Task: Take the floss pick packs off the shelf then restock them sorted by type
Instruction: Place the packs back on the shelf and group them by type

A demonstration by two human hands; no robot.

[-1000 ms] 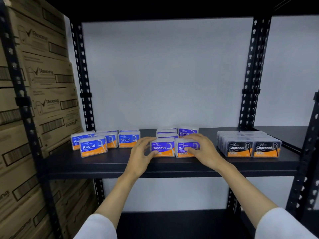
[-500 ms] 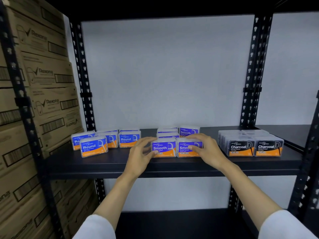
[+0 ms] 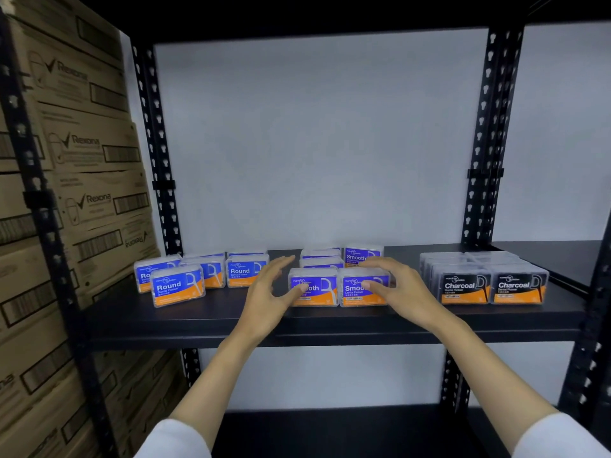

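Note:
The black shelf (image 3: 205, 322) holds floss pick packs in three groups. Blue and orange Round packs (image 3: 177, 285) sit at the left, blue and orange Smooth packs (image 3: 317, 287) in the middle, and black and orange Charcoal packs (image 3: 464, 285) at the right. My left hand (image 3: 269, 294) is beside the front left Smooth pack with fingers spread and its thumb in front of the label. My right hand (image 3: 401, 287) curves over the front right Smooth pack (image 3: 355, 292), fingers above its top and thumb across its face. Both packs stand on the shelf.
Stacked Rexona cardboard boxes (image 3: 82, 200) fill the bay at the left. Black perforated uprights (image 3: 486, 143) frame the shelf, with a white wall behind. A lower shelf (image 3: 330, 431) lies below, and another shelf (image 3: 555, 256) continues at the right.
My left hand has come off the left Smooth pack and spread its fingers. My right hand has loosened over the right pack. The packs have stayed in place.

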